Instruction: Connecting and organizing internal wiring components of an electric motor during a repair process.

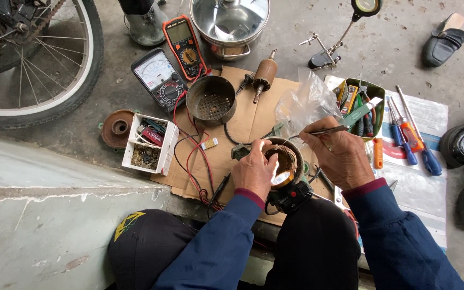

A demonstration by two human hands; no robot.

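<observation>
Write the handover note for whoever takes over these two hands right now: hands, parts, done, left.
Left hand grips the rim of the round motor stator, held over the cardboard.
Right hand holds slim tweezers, tips at the stator's copper winding.
Screwdrivers and the green tool tray lie to the right, two multimeters at upper left.
Done: stator out and exposed.
Left: winding work appears unfinished.

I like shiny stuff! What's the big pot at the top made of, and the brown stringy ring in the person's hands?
The pot looks like polished steel: silvery and mirror-bright. The ring seems wound with copper wire: fine reddish-brown strands, though its core is hidden.
</observation>
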